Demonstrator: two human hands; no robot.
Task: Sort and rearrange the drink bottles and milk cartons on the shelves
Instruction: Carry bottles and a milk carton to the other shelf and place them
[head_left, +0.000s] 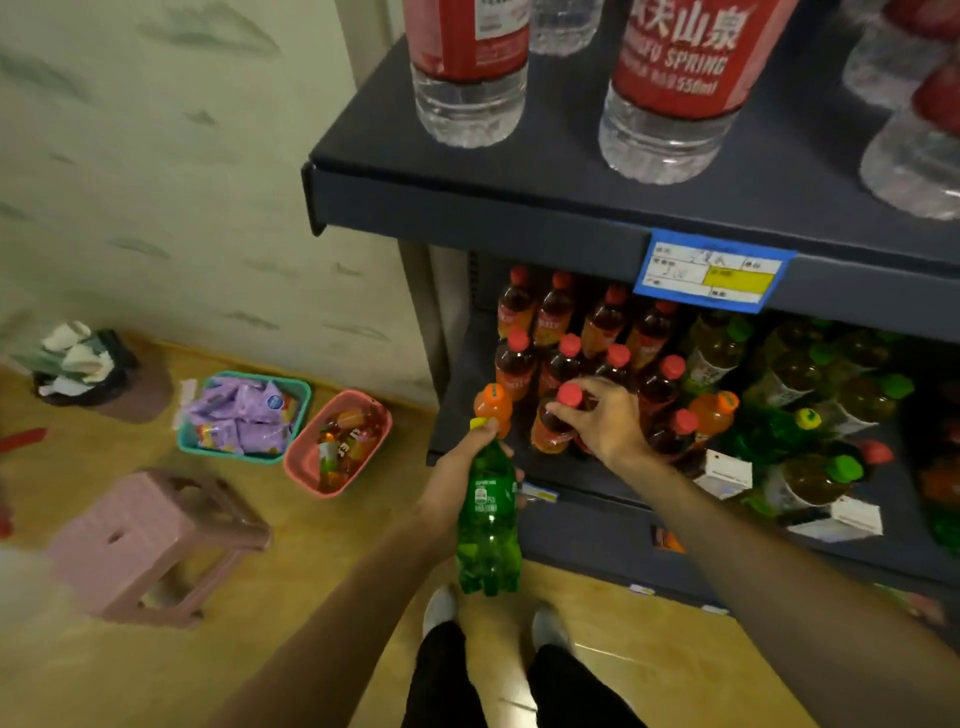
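Two baskets lie left of the shelf.

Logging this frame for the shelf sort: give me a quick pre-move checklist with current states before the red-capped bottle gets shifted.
1. Left hand grips the green bottle near its neck: ok.
2. Right hand has its fingers round the red-capped bottle just under the cap: ok.
3. Red-capped bottle upright: not ok, it looks tilted.
4. Room beside it: not ok, an orange-capped bottle stands close on one side and more red-capped bottles crowd behind.
5. Free slot for the green bottle among the green-capped bottles: cannot tell, that part is dark and crowded.
6. Milk cartons at the lower shelf's front edge: not ok, they lie tipped.
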